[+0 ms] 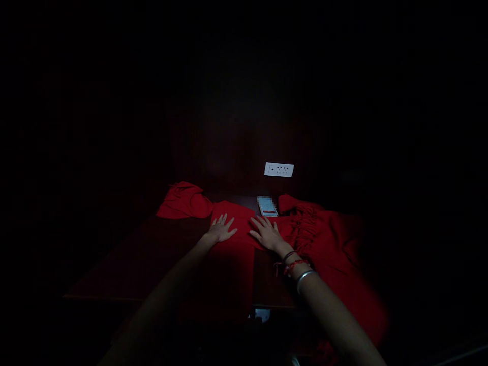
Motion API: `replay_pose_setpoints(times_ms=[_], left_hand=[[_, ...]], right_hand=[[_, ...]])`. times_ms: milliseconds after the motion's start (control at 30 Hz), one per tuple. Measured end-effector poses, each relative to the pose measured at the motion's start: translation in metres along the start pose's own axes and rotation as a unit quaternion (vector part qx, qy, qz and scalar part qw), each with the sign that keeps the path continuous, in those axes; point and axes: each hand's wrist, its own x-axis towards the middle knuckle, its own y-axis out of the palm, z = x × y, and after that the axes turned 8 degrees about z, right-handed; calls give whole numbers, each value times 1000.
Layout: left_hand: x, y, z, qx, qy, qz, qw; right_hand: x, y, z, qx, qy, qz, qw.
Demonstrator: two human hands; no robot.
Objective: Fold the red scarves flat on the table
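Observation:
A red cloth (pixel 235 256) lies flat on a dark table and hangs toward its near edge. My left hand (pixel 221 230) rests on this cloth, palm down with the fingers spread. To its right, my right hand (pixel 267 234) also presses flat on red fabric, fingers apart. Bracelets and a metal bangle (pixel 304 277) circle my right wrist. Beside that arm is a larger heap of red cloth (pixel 335 239), gathered and wrinkled, running off the table's right side. Whether it joins the flat piece, I cannot tell.
A crumpled red cloth (pixel 185 201) sits at the back left of the table (pixel 125 264). Just beyond my right hand lies a phone (pixel 267 206) with a lit screen. A white socket panel (pixel 279 170) is on the wall behind. The surroundings are very dark.

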Motion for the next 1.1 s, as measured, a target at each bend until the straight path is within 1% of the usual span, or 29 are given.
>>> replay_pose_setpoints(times_ms=[67,100,167,233,300,333,367,433,500,533,633,767,867,967,1033,1067,1100], left_hand=[[2,2,2,-9,-18,24,1000],[3,2,3,-11,-23,33,999],[3,-2,4,-14,-31,50,998],[4,-9,1,-17,-43,73,996],[9,-16,-3,-22,-51,90,994],[12,-18,-6,-23,-44,82,995],[16,-19,-8,-23,-26,61,998],[24,-18,-10,-18,34,12,999],[33,-13,-9,-12,66,-7,998],[37,-10,-8,-11,63,-6,998],[47,1,-2,-9,27,-19,999],[53,7,2,-7,23,-37,999],[48,4,-1,-3,25,-50,998],[34,-2,-6,23,56,-111,992],[21,-3,-11,34,77,-150,985],[15,-2,-13,31,81,-154,984],[9,0,-15,23,78,-144,986]], right_hand=[[4,14,-2,11,32,51,998],[4,21,-6,13,42,66,997],[2,31,-13,16,47,73,996],[0,33,-18,18,49,81,995],[2,27,-18,19,58,104,993],[5,23,-17,20,61,114,991],[9,19,-15,20,62,113,991],[19,12,-11,18,54,73,996],[28,10,-9,16,47,29,998],[32,12,-10,18,52,24,998],[37,23,-15,23,75,59,995],[37,33,-20,15,89,65,994],[37,34,-16,4,96,64,993],[31,26,-10,-7,84,45,995],[20,11,-10,-32,51,-1,998],[11,1,-12,-49,37,-38,997],[1,-10,-17,-68,35,-80,994]])
